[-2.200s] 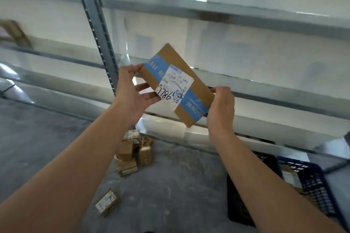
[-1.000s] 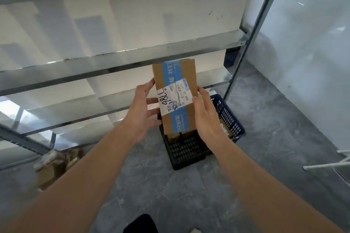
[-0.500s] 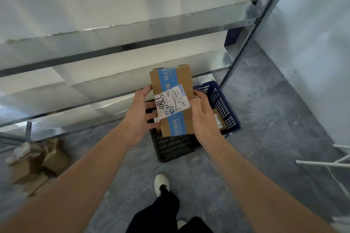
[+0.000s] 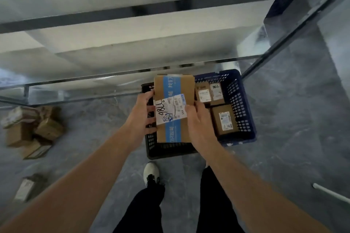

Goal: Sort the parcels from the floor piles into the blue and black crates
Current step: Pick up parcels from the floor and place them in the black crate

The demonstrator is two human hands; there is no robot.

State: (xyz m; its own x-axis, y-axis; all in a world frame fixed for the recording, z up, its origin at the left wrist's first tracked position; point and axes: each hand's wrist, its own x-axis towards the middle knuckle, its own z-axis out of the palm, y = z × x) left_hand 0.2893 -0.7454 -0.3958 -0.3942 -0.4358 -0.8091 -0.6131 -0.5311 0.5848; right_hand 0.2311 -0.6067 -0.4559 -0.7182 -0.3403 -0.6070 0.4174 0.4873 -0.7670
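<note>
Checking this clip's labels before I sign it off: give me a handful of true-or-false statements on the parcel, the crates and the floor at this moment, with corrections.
1. Both hands, left and right, hold the taped parcel. True.
2. The blue crate is empty. False: labelled parcels lie in it.
3. The black crate sits to the left of the blue one. True.
4. The held parcel's tape stripe is red. False: it is blue.
5. A pile of boxes lies on the floor at the left. True.
6. The held parcel rests on the shelf. False: it is held above the crates.
</note>
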